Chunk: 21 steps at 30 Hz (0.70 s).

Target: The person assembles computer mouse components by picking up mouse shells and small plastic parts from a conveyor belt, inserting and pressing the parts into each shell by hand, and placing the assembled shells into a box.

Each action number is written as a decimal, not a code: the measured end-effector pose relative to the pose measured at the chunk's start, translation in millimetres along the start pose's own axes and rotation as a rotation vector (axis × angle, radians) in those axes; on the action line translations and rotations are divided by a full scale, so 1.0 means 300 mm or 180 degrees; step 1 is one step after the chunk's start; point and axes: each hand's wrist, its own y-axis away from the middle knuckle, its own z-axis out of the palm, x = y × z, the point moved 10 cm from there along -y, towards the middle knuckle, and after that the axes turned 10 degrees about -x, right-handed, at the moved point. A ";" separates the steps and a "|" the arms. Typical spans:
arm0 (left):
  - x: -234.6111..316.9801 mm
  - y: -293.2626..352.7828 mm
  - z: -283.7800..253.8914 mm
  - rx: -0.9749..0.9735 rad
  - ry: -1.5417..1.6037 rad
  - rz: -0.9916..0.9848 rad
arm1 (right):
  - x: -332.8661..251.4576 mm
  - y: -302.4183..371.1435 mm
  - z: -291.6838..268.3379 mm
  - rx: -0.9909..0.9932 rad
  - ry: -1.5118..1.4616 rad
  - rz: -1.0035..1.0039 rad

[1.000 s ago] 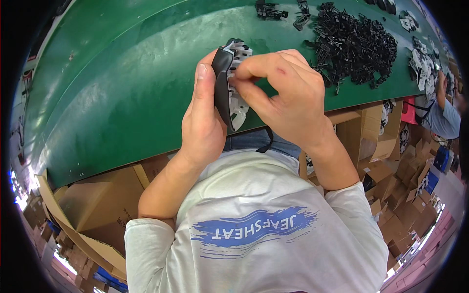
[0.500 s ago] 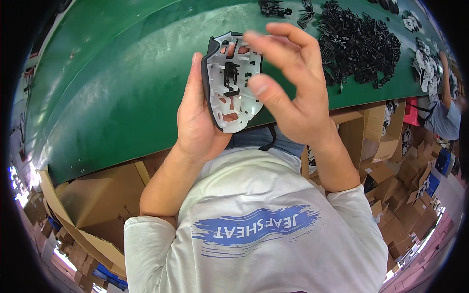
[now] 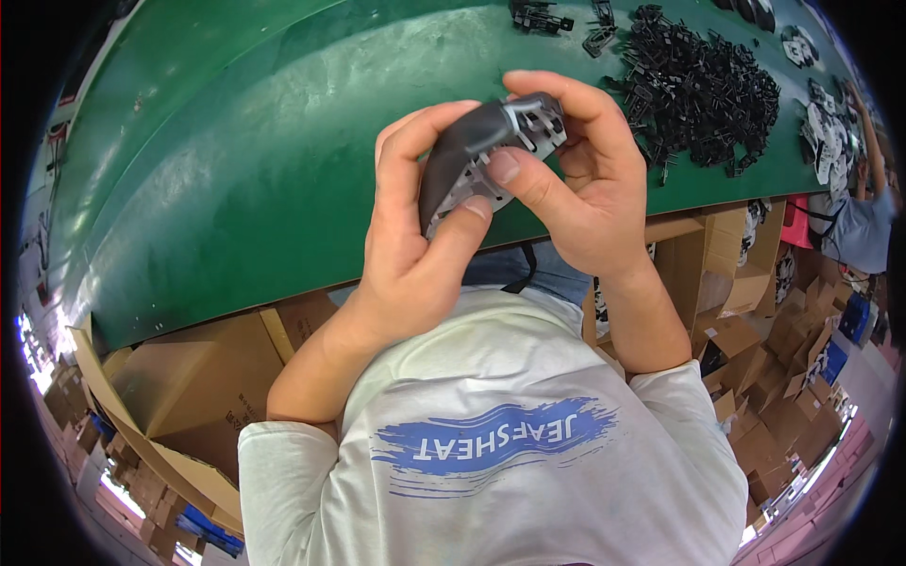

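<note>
Here it is: 1 curved shell (image 3: 462, 141), dark outside, paler within, held aloft over the green table (image 3: 236, 189) by 2 hands, its open face tipped to the lower right. It looks light and stiff, likely moulded plastic; that smooth outer skin could slip, and the small inner posts seem the fragile part, so the outer curve and rim look the best hold. The left hand (image 3: 406, 245) wraps the left side, fingers curled behind, thumb inside. The right hand (image 3: 599, 193) grips the upper end, thumb on the near edge, index arched beyond; whether that fingertip touches, one cannot tell. Both forearms angle inward.
</note>
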 end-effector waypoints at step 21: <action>-0.130 0.030 -0.054 0.0756 0.0738 -0.0573 | 0.103 -0.025 0.037 -0.0348 0.0363 0.0958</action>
